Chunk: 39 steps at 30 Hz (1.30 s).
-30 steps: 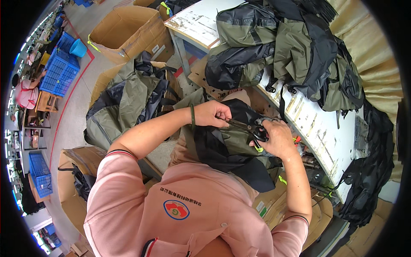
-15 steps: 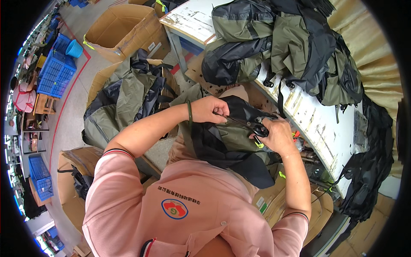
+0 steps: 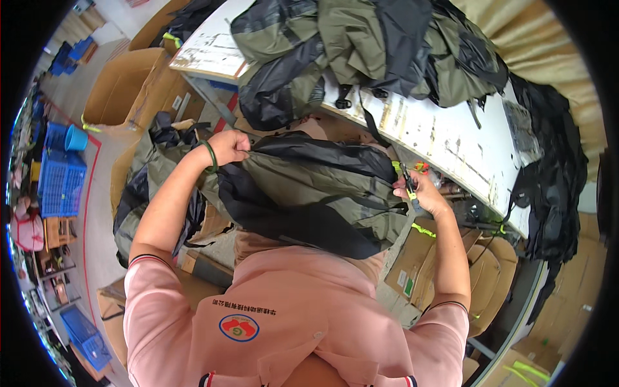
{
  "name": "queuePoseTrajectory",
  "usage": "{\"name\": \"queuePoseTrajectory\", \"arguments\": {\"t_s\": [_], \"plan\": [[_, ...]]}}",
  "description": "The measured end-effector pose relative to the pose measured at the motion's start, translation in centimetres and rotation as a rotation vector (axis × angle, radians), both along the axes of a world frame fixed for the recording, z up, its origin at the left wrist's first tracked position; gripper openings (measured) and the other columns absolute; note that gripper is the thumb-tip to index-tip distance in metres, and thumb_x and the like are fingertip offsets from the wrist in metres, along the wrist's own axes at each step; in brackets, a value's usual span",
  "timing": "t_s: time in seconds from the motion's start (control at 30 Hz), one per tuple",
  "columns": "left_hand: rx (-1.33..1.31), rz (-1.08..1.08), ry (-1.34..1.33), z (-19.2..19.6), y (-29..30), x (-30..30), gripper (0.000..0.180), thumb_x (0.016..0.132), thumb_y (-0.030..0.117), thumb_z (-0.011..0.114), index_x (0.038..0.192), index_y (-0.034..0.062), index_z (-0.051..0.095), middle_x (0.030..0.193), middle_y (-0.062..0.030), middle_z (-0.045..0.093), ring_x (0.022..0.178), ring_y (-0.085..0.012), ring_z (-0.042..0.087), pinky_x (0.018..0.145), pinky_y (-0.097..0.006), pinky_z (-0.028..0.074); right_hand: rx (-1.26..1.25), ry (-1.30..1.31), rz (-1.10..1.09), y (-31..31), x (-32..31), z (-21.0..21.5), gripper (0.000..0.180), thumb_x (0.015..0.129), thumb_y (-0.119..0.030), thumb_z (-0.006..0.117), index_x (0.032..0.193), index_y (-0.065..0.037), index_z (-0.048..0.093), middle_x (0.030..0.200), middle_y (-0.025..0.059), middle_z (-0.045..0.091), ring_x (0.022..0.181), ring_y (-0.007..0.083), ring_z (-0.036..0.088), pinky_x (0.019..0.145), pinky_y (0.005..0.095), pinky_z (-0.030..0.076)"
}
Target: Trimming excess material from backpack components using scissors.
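Observation:
An olive and black fabric bag (image 3: 316, 171) lies stretched across my lap, a broad black panel (image 3: 290, 219) hanging on its near side. My left hand (image 3: 229, 148), a dark green bangle at its wrist, pinches the bag's upper left edge. At the bag's right end, my right hand (image 3: 422, 193) is closed around a slim black-and-yellow tool (image 3: 409, 183), whose exact kind I cannot make out. The fingertips of that hand are against the bag's fabric; whether they also grip it is unclear.
A worn white table (image 3: 445, 138) stands ahead and right, heaped with olive and black bags (image 3: 354, 39). More fabric (image 3: 158, 174) spills over a carton at left. Open cardboard boxes (image 3: 122, 90) stand far left and by my right arm (image 3: 493, 284). Blue crates (image 3: 63, 180) line the left.
My hands have moved apart, the left one leftward, spreading the bag wider across my lap. Black hardware and strap that were between my hands are no longer held up there. The view has shifted rightward.

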<state>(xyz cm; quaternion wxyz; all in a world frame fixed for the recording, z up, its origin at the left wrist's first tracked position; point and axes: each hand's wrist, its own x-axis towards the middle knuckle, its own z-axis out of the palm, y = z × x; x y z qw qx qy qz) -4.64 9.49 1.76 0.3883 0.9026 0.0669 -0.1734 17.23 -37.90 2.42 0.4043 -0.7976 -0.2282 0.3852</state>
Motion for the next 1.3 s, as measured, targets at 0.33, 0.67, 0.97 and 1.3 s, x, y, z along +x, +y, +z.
{"name": "queuePoseTrajectory", "arguments": {"t_s": [0.33, 0.67, 0.97, 1.3], "plan": [[0.044, -0.275, -0.577, -0.7, -22.4, 9.6, 0.033, 0.075, 0.036, 0.071, 0.088, 0.0076, 0.062, 0.085, -0.0115, 0.060, 0.089, -0.0314, 0.057, 0.078, -0.042, 0.045, 0.112, 0.006, -0.064, -1.5, -3.8, -1.1, 0.030, 0.073, -0.005, 0.078, 0.090, -0.001, 0.054, 0.078, -0.0024, 0.055, 0.073, 0.0076, 0.053, 0.067, 0.0238, 0.045], [-0.692, -0.227, -0.138, -2.4, -24.9, 10.7, 0.025, 0.075, 0.012, 0.075, 0.093, 0.0019, 0.062, 0.077, -0.0004, 0.059, 0.068, -0.0078, 0.052, 0.061, -0.025, 0.043, -0.256, -0.704, 0.215, -3.9, -3.5, 6.7, 0.049, 0.060, -0.041, 0.083, 0.075, -0.002, 0.056, 0.073, 0.0152, 0.061, 0.071, 0.0343, 0.061, 0.061, 0.0412, 0.047], [-0.706, -0.303, -0.067, -0.7, -24.5, 10.0, 0.028, 0.075, 0.011, 0.076, 0.098, 0.0018, 0.065, 0.074, 0.0043, 0.055, 0.063, -0.0026, 0.043, 0.056, -0.019, 0.036, -0.297, -0.844, 0.427, -3.9, -2.9, 8.5, 0.041, 0.061, -0.037, 0.080, 0.074, -0.005, 0.058, 0.071, 0.0131, 0.060, 0.076, 0.0325, 0.060, 0.073, 0.0410, 0.046], [-0.689, -0.318, -0.094, -0.6, -24.5, 9.8, 0.028, 0.074, 0.013, 0.077, 0.098, 0.0023, 0.065, 0.074, 0.0039, 0.056, 0.061, -0.0031, 0.044, 0.054, -0.021, 0.036, -0.277, -0.854, 0.450, -2.8, -3.5, 8.5, 0.041, 0.060, -0.038, 0.081, 0.073, -0.007, 0.058, 0.068, 0.0114, 0.060, 0.073, 0.0324, 0.060, 0.073, 0.0394, 0.044]]}}
